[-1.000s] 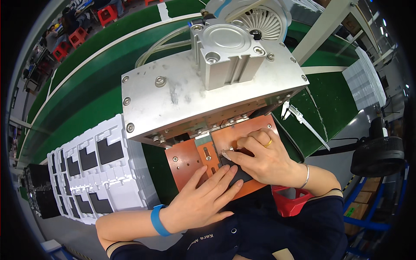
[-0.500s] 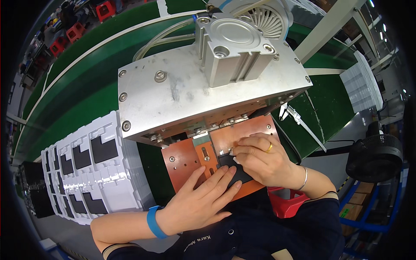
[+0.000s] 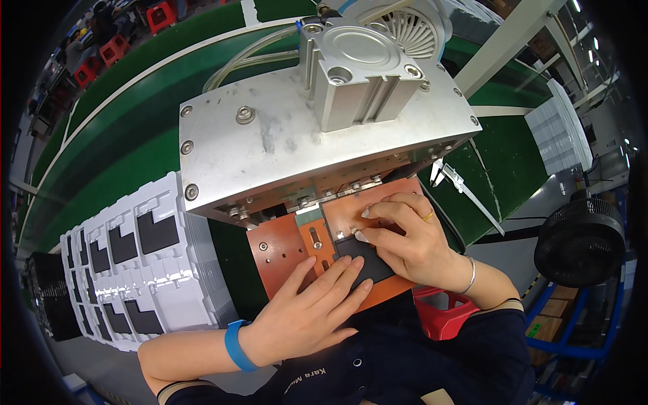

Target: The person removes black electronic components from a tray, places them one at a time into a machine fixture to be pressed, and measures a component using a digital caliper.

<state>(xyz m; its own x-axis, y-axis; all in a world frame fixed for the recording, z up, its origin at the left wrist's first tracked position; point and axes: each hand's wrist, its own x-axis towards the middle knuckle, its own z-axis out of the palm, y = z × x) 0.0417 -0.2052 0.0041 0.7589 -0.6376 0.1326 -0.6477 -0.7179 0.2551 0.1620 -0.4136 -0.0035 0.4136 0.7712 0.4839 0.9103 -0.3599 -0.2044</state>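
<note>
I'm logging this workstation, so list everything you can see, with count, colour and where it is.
Press machine: one, silver metal, centre, air cylinder on top.
Fixture plate: one, orange, under the press.
Flat black part: one, on the plate, under both hands.
White trays: stacked, holding black parts, left.
Conveyor belt: one, green, behind.
Caliper: one, silver, right of the press.
Fan: one, black, far right.
Left hand: blue wristband, flat on the part.
Right hand: ring and bracelet, fingertips pressing the part.

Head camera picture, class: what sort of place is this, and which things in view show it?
Probably a factory assembly station: a metal press, a green conveyor belt and stacked white trays of black parts.
</note>
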